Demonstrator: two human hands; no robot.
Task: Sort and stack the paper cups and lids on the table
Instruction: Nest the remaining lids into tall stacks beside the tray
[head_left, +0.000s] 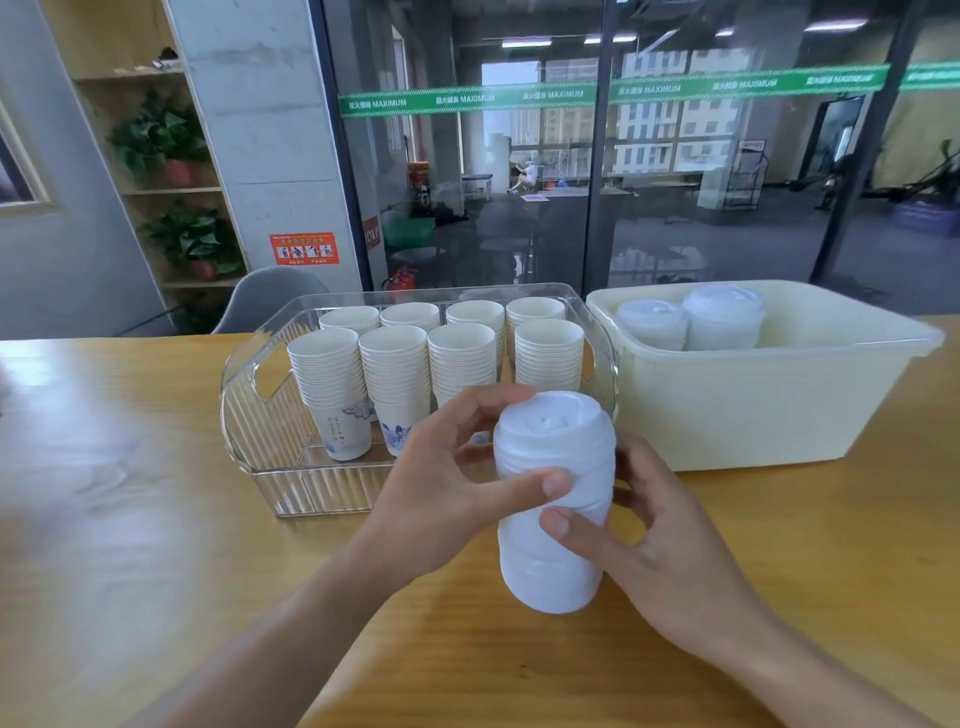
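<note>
White lid stack (553, 499) (both hands gripping)

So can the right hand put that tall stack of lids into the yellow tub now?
Probably yes. The right hand already grips the lid stack, and the cream tub beside it is open-topped, with room left inside.

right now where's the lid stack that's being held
Low centre of the head view: the lid stack is gripped by both hands, left hand and right hand, just in front of the cup bin.
</note>
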